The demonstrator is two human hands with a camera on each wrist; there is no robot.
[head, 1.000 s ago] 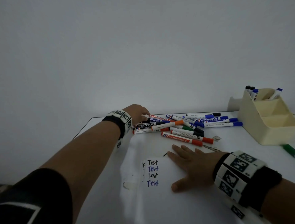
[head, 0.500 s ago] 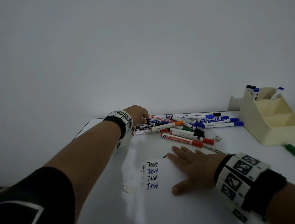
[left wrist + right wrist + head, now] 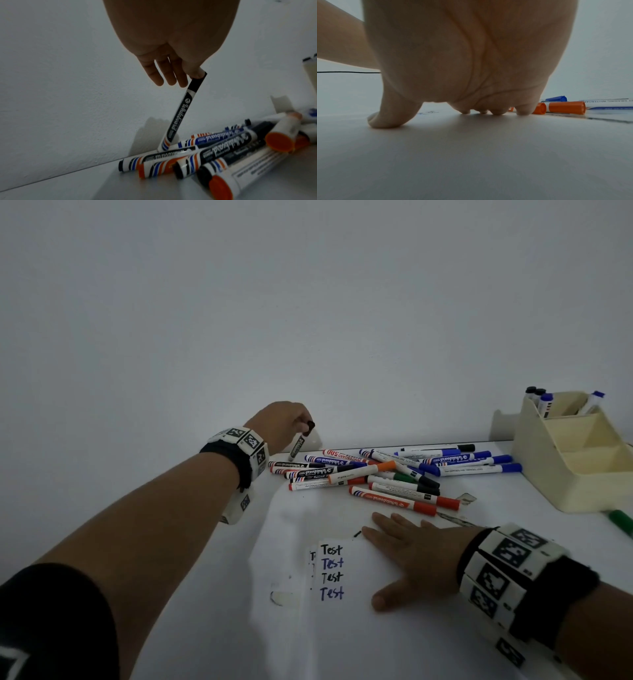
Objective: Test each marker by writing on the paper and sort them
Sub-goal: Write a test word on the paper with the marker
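Paper (image 3: 342, 628) lay nearest on the white table (image 3: 219, 604), with "Test" written four times in black and blue. The right hand (image 3: 411, 556) lay flat on it, fingers straight and spread, holding nothing; only the right wrist view showed from beneath that thumb and fingertips (image 3: 496, 111) touched the sheet while the palm arched above it. Just beyond the fingers lay an orange-capped marker (image 3: 394, 501) at the near edge of the marker pile (image 3: 394, 470), a heap of black, blue, orange and green pens. At the pile's far left, the left hand (image 3: 284, 422) pinched a black marker (image 3: 297, 446) by its cap end. The head view hid the grip behind the knuckles; the left wrist view showed the thumb on the cap, the other fingers (image 3: 159, 73) hanging straight, and the marker steeply tilted with its lower end among the pile. Far right stood a cream organizer (image 3: 575, 467) with markers upright in its far compartment. A plain white wall (image 3: 308, 302) rose behind the table.
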